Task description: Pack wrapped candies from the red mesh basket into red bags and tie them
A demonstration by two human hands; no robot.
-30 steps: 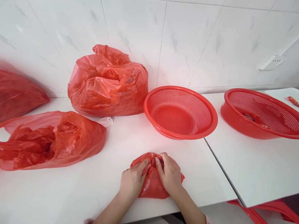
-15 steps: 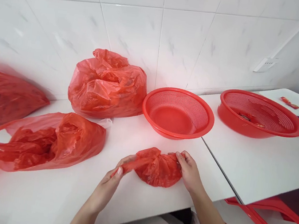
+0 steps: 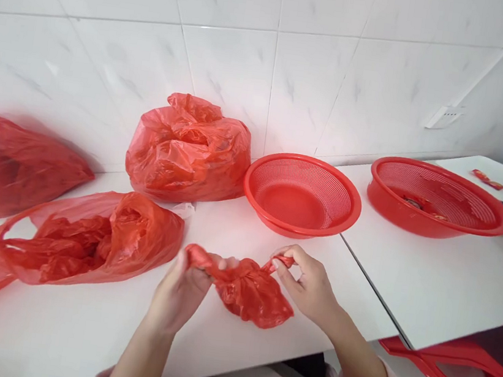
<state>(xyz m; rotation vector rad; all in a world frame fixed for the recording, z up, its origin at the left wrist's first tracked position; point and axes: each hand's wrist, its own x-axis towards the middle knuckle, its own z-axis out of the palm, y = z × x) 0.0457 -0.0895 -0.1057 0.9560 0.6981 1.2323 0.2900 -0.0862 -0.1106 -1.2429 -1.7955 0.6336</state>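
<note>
A small crumpled red plastic bag (image 3: 250,290) hangs just above the white table (image 3: 237,230) near its front edge. My left hand (image 3: 179,293) grips the bag's left handle, and my right hand (image 3: 306,282) pinches its right handle. The bag's body sags between the two hands. Right behind them stands an empty red perforated basket (image 3: 302,194).
A full red bag (image 3: 190,149) leans on the tiled wall. An open red bag (image 3: 87,241) with more bags inside lies at the left, and another red bag (image 3: 8,166) lies at far left. A second red basket (image 3: 440,198) stands on the right table. Red stool frame (image 3: 449,375) below.
My hands went from pressing the small bag flat on the table to pulling its two handles apart and lifting it a little off the surface.
</note>
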